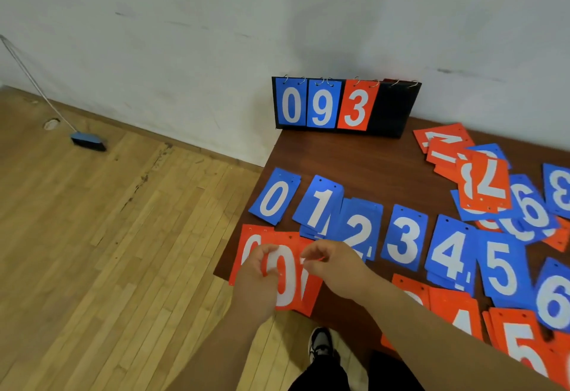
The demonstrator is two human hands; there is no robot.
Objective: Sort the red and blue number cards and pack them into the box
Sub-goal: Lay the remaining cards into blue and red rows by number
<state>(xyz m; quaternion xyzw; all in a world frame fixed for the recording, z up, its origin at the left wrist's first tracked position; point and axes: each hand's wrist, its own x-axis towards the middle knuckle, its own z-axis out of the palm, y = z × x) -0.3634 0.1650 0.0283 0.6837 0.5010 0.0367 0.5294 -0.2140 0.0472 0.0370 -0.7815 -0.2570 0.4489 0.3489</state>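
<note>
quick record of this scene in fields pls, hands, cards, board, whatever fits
left hand: grips red 0 cards at the table corner
right hand: pinches the same cards' top edge
blue row: 0 to 6, left to right, several in small stacks
red row: 4 and 5 show at the near edge, partly covered
mixed pile: red and blue overlapping, far right
scoreboard: upright by the wall, shows blue 0, blue 9, red 3, last slot blank
</note>
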